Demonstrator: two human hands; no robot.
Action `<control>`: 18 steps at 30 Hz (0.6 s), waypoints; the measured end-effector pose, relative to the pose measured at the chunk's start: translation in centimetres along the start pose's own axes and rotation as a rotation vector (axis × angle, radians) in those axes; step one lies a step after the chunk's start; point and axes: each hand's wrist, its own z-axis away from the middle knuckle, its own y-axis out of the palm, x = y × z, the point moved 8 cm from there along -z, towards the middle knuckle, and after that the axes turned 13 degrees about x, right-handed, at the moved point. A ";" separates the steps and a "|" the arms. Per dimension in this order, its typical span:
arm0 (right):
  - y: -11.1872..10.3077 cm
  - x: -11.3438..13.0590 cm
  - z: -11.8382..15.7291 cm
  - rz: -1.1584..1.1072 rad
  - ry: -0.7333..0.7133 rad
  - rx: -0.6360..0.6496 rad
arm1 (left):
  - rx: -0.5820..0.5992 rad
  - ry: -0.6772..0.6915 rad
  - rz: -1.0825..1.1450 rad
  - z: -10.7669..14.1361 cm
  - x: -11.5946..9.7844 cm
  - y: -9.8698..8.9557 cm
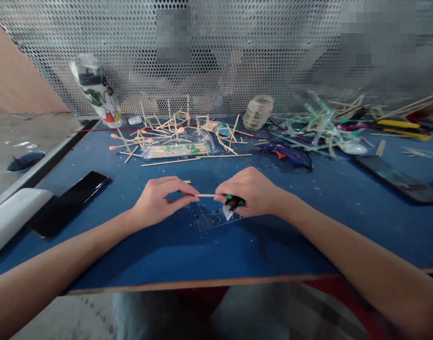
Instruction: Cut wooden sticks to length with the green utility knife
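A short, thin wooden stick point(206, 195) lies level between my two hands, just above the blue table. My left hand point(163, 198) pinches its left end between thumb and fingertips. The right end is between the thumb and finger of my right hand point(250, 191). That same hand has a green and black utility knife point(234, 202) tucked in its palm, its pale blade point(227, 213) pointing down. Most of the knife's handle is hidden by the fingers. Beneath the hands is a clear, flat plastic piece point(209, 222) with fine markings.
Behind my hands lie a packet of sticks point(177, 150), several stick frames point(166, 120) and a blue glue gun point(287, 156). A jar point(258, 112) and a bottle point(101, 97) stand by the perforated metal screen point(223, 47). Phones lie left point(72, 203) and right point(396, 179).
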 end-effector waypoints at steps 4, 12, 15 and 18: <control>0.1 -0.3 0.1 -0.031 0.021 0.035 | 0.050 0.038 -0.068 -0.1 -0.1 0.1; 2.2 -1.1 -0.1 -0.118 0.123 0.321 | 0.195 0.032 -0.095 -0.1 0.0 1.7; 2.9 -1.3 -0.1 -0.175 0.153 0.406 | 0.240 -0.011 -0.102 -0.1 0.4 2.6; 3.2 -1.4 -0.2 -0.195 0.157 0.422 | 0.248 -0.020 -0.136 0.0 0.5 2.8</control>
